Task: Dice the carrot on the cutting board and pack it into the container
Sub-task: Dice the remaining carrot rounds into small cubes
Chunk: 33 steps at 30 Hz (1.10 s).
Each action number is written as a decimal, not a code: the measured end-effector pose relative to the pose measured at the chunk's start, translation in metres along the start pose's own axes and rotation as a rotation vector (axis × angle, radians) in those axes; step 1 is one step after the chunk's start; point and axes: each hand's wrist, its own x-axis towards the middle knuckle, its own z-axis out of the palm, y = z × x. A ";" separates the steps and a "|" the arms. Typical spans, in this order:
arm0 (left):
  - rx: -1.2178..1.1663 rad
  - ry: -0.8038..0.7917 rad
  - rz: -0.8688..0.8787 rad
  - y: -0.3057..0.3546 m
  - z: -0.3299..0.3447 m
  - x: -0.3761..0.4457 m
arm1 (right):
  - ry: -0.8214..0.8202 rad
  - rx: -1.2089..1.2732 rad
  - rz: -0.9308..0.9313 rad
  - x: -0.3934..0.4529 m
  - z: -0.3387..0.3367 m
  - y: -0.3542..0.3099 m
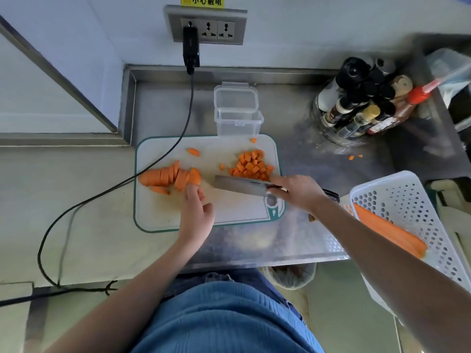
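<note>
On cutting board (158, 215), sliced carrot (169, 177) touching relaxed left hand (196, 212) fingertips, right hand (297, 191) gripping knife (239, 186)

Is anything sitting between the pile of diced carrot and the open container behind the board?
Nothing visible blocks it. The diced carrot pile lies on the cutting board just in front of the open container; only bare board and one stray carrot piece lie between. The knife sits on the pile's near side.

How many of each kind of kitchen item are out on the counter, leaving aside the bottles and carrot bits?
Cutting board: 1
Knife: 1
Clear container: 1
White basket: 1
Whole carrot in basket: 1
Total: 5
</note>
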 end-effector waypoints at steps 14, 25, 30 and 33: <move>0.101 -0.111 0.156 -0.004 -0.013 -0.001 | 0.139 0.107 0.100 -0.009 -0.008 -0.022; 0.707 -0.336 0.546 -0.029 -0.075 0.063 | 0.289 0.511 0.329 -0.024 0.019 -0.067; 0.848 -0.474 0.693 -0.020 -0.073 0.080 | 0.285 0.519 0.330 -0.023 0.025 -0.077; 0.772 -0.463 0.689 -0.017 -0.067 0.081 | 0.277 0.528 0.333 -0.024 0.028 -0.081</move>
